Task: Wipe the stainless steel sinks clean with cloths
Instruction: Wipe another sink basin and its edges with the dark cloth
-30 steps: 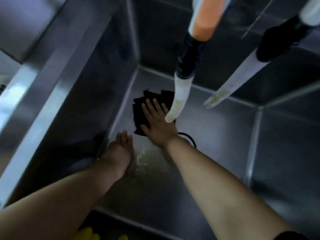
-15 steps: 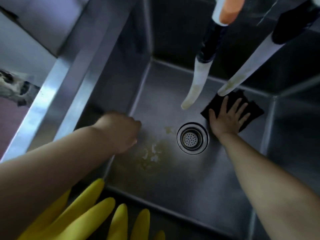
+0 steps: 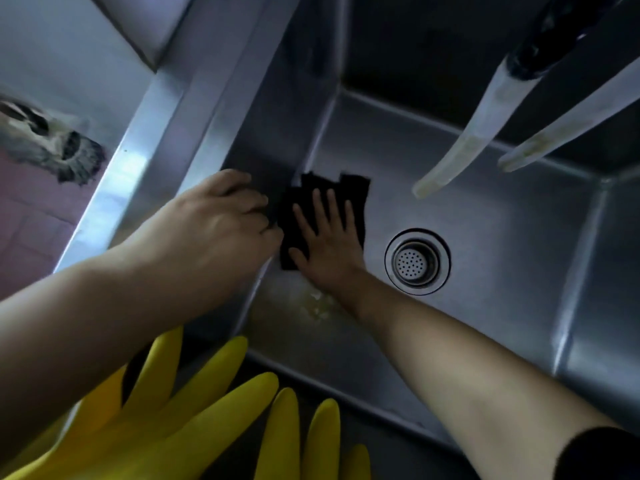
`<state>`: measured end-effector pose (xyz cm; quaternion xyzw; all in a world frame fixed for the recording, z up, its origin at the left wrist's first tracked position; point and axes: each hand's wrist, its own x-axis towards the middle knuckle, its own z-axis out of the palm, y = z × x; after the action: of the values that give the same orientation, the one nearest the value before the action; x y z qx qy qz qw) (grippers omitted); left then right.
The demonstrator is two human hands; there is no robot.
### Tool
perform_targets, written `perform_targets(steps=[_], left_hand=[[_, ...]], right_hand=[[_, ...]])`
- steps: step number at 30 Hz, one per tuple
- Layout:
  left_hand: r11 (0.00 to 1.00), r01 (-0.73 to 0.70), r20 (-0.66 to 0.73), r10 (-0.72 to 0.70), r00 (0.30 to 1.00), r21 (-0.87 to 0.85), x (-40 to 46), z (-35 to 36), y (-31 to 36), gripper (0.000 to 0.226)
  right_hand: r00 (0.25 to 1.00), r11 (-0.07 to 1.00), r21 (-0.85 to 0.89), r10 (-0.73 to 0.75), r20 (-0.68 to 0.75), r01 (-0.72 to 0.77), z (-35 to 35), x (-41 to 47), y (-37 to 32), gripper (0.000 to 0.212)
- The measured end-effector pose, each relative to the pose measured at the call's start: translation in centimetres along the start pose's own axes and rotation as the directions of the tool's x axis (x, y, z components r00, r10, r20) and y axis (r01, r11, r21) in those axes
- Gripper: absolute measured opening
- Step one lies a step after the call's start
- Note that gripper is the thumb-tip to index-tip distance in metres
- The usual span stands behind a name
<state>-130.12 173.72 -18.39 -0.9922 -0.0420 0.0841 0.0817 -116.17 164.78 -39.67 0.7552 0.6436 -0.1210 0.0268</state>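
Yellow rubber gloves (image 3: 194, 420): glossy, limp, nearest edge. Right hand (image 3: 327, 237): fingers spread flat, pressing black cloth (image 3: 356, 199), swept back from right of drain to sink (image 3: 485, 209) floor's left corner; residue (image 3: 317, 304) remains unwiped. Left hand (image 3: 214, 220): loosely curled, empty, against left wall. Perforated round drain (image 3: 417, 261). Two pale hoses (image 3: 464, 147), stained.
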Motion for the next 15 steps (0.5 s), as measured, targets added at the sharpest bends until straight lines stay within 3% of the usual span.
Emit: perform_targets(steps=[5, 9, 12, 15], left_hand=[[0.998, 0.026, 0.049, -0.024, 0.999, -0.050, 0.1, 0.4, -0.2, 0.021], [0.995, 0.033, 0.024, -0.031, 0.999, -0.094, 0.2, -0.5, -0.1, 0.014], [0.992, 0.023, 0.045, -0.017, 0.999, -0.124, 0.3, -1.3, -0.2, 0.014], [0.988, 0.024, 0.055, -0.016, 0.998, -0.153, 0.3, -1.1, -0.3, 0.011]], right_hand=[[0.957, 0.958, 0.001, -0.287, 0.047, 0.287, 1.3, -6.9, -1.9, 0.076], [0.902, 0.905, 0.004, -0.424, 0.079, 0.425, 1.5, -12.8, 0.5, 0.075], [0.899, 0.903, 0.028, -0.429, 0.088, 0.428, 0.8, -13.8, 3.7, 0.076], [0.942, 0.944, 0.012, -0.329, 0.074, 0.329, -0.2, -11.0, 6.3, 0.079]])
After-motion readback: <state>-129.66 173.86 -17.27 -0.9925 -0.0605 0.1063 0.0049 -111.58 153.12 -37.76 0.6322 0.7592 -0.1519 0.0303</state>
